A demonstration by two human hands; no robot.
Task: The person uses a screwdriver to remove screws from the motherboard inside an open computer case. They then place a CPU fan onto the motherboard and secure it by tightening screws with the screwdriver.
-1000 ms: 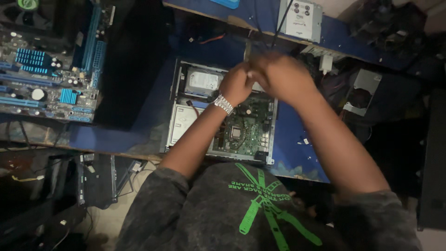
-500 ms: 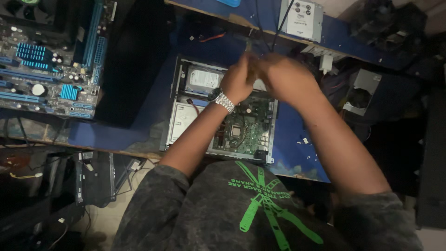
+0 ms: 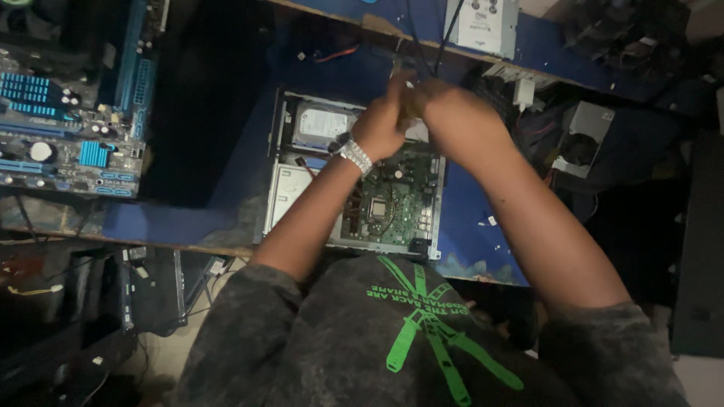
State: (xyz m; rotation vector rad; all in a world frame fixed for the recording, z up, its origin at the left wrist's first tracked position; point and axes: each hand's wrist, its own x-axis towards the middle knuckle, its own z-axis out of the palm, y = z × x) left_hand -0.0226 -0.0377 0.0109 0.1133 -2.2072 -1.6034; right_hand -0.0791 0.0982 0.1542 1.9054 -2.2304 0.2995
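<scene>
Above the open desktop computer case (image 3: 354,177), both hands meet over its rear edge. The left hand (image 3: 385,124), with a metal watch (image 3: 354,156) on its wrist, is closed around something small; the right hand (image 3: 456,120) is pressed against it and likewise curled. What they grasp is hidden between the fingers and blurred, possibly the end of the black cables (image 3: 426,38) that run down from the top edge to the hands, so the object of the grip cannot be told.

The case lies flat on the blue worktable (image 3: 467,226), lid off. Inside it:
- a hard drive (image 3: 323,124) in the rear left bay;
- a silver optical drive (image 3: 286,192) in front of the hard drive;
- a green motherboard (image 3: 392,203) to the right, with its processor socket exposed.

Well apart, at the left of the table, a second, larger motherboard (image 3: 72,128) with blue slots and heatsinks lies bare. A white-labelled box-shaped unit (image 3: 483,26) sits beyond the hands at the table's far edge. A small part with a fan (image 3: 584,143) rests to the right of the case.
</scene>
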